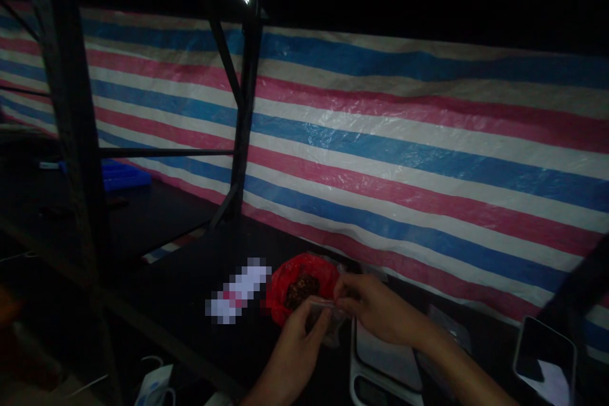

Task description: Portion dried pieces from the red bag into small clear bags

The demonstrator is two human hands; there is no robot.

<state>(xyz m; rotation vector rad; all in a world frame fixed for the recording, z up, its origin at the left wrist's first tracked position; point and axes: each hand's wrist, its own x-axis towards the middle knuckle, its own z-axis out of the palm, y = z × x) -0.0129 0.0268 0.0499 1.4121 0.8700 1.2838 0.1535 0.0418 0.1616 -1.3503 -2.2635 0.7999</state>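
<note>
A small clear plastic bag (329, 332) is between my hands, in front of a red plastic bag. My left hand (303, 330) pinches its near left side between thumb and fingers. At the bag's upper right edge, my right hand (368, 303) has thumb and fingertips pressed together on it. The red bag (285, 269) lies open just beyond, with brown, lumpy pieces (302, 290) inside; their kind is hard to make out in the dim light. Under my right wrist stands a digital kitchen scale (387, 355), with its dark display toward me.
A blurred-out white paper (240, 292) lies left of the red bag. More clear plastic (450, 327) and a phone-like dark device (545, 355) are at right. Black shelf posts (243, 120), a blue tray (126, 174) and striped sheeting (404, 158) surround the black shelf surface.
</note>
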